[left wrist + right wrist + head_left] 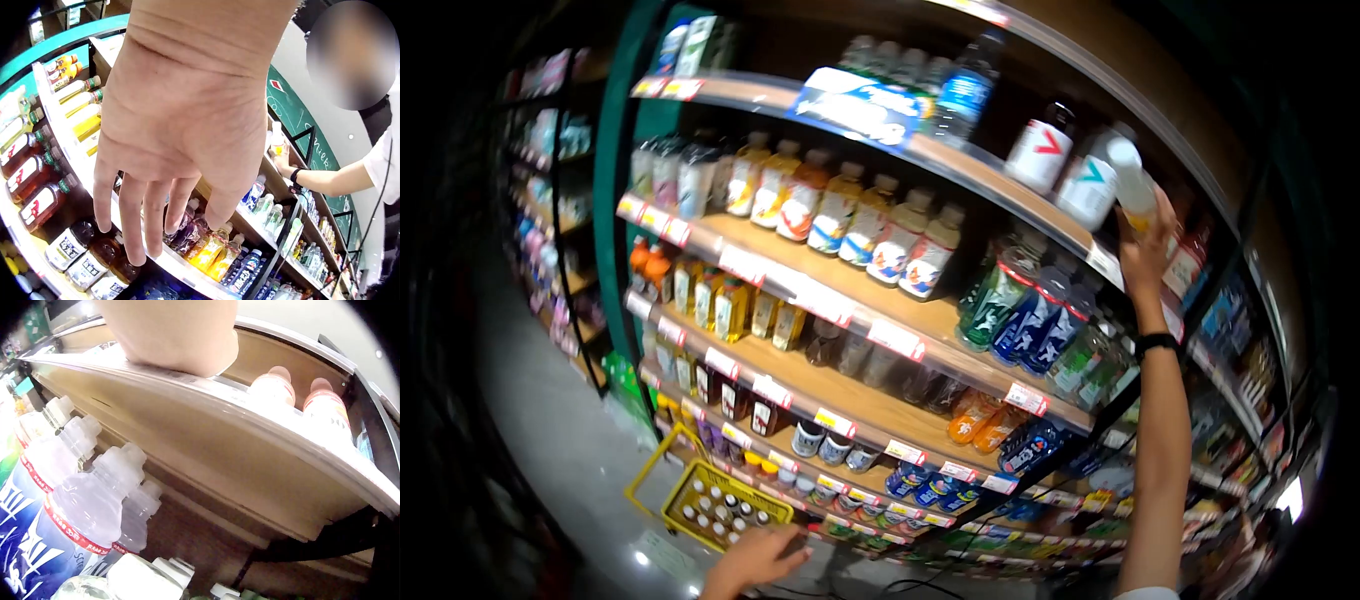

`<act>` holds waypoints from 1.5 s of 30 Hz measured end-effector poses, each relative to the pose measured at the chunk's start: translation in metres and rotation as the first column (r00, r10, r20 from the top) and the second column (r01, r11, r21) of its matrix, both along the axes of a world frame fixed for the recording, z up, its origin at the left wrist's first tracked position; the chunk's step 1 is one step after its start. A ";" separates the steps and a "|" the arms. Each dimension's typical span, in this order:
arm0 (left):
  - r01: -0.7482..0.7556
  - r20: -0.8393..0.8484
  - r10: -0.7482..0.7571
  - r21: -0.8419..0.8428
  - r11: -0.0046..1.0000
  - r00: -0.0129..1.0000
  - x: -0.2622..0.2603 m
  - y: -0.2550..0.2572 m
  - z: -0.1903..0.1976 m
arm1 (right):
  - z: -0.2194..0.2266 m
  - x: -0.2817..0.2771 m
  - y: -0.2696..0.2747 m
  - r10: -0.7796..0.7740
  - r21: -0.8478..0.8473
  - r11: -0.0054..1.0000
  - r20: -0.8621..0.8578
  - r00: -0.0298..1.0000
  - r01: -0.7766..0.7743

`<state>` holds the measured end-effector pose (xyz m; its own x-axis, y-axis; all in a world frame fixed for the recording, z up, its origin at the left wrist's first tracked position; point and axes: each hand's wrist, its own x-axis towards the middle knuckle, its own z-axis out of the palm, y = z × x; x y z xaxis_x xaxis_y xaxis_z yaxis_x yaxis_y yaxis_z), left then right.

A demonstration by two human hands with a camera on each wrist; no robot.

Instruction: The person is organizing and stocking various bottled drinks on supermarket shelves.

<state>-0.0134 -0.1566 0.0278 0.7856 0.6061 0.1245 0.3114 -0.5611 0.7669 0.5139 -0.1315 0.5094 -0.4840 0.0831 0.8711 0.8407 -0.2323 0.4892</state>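
My right hand [1148, 240] is raised at the upper right shelf and grips a small bottle [1137, 195] with a white cap and a yellowish lower end. Beside that bottle stand a white bottle with a teal V [1090, 182] and one with a red V [1038, 150]. The right wrist view shows part of the right hand [178, 334] over the shelf edge, its fingers hidden. Low in the head view, my left hand [760, 558] hangs near a yellow basket [752, 492] of white-capped bottles. Its fingers point down loosely, holding nothing, in the left wrist view.
Shelves of drinks fill the front, with juice bottles [835, 210] in the middle row and blue bottles [1025, 310] below my right hand. Price-tag rails [800, 290] edge each shelf. A grey floor [590, 450] lies to the left, and a cable [920, 583] runs low.
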 end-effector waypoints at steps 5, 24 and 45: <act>-0.066 0.015 0.065 0.072 0.995 0.998 -0.010 -0.013 0.024 | -0.003 -0.011 -0.001 0.070 0.072 0.994 0.182 0.981 -0.085; 0.298 0.665 0.010 -0.347 0.889 0.747 0.003 -0.044 0.054 | -0.324 -0.319 -0.137 0.083 -0.712 0.464 -0.557 0.826 -0.527; 0.198 0.367 -0.025 -0.442 0.875 0.930 -0.010 -0.066 0.024 | -0.417 -0.350 -0.194 -0.365 0.180 0.348 -0.878 -0.310 -0.920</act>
<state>-0.0233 -0.2230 0.0518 0.8117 0.5712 0.1224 -0.0596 -0.1274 0.9901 0.1640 -0.3253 0.0920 0.2826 0.9578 0.0528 0.0705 0.0341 -0.9969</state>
